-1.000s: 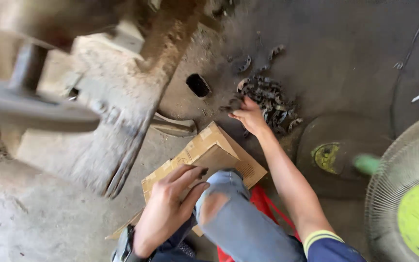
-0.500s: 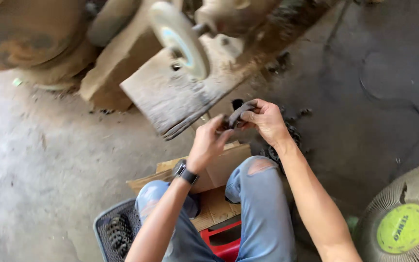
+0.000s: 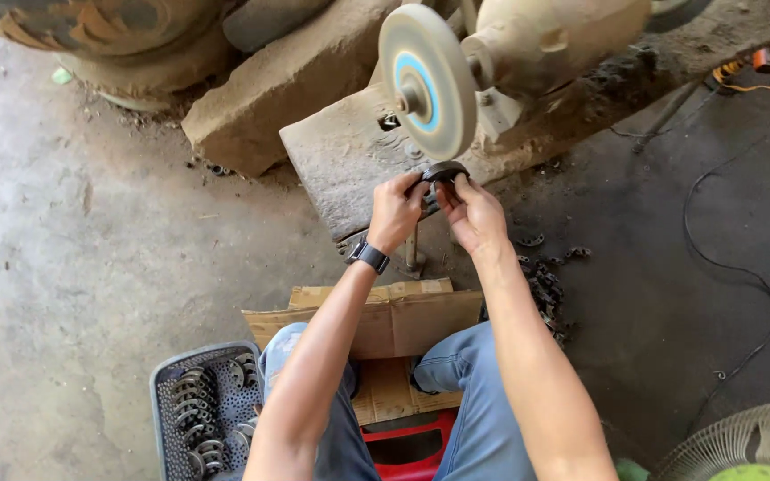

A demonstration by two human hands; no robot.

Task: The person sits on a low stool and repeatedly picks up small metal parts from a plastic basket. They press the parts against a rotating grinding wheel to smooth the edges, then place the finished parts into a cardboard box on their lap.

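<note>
Under the grinding wheel (image 3: 427, 78), the left hand (image 3: 396, 212) and right hand (image 3: 474, 212) are both pinching a dark metal ring (image 3: 444, 171), holding it just below the wheel's rim.

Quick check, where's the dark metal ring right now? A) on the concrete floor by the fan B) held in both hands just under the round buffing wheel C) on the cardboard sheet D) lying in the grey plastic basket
B: the left hand and right hand together pinch the dark metal ring just below the round buffing wheel; it is not in the grey plastic basket.
</note>
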